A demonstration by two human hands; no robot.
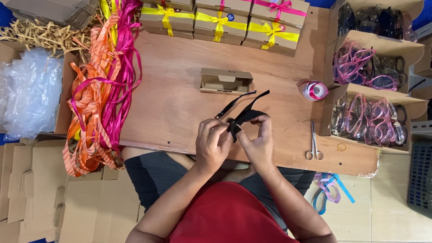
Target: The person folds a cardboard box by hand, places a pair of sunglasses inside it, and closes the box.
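I am looking down on a wooden table [180, 90] that is filling most of the view. Along its left edge a heap of orange and pink ribbons [101, 90] is spilling over the side, and boxes of pink and dark glasses [369, 76] are standing at its right end. A row of brown gift boxes tied with yellow and pink bows [225, 20] is sitting along the far edge. An open cardboard box [226, 82] is lying near the middle. My left hand [211, 144] and right hand [258, 144] are meeting over the near edge, fingers pressed together and pinching a pair of black glasses [243, 114]. Its two arms are pointing away from me, above the wood. A white tape roll [314, 90] is lying to the right, and small scissors [314, 144] are resting nearer me.
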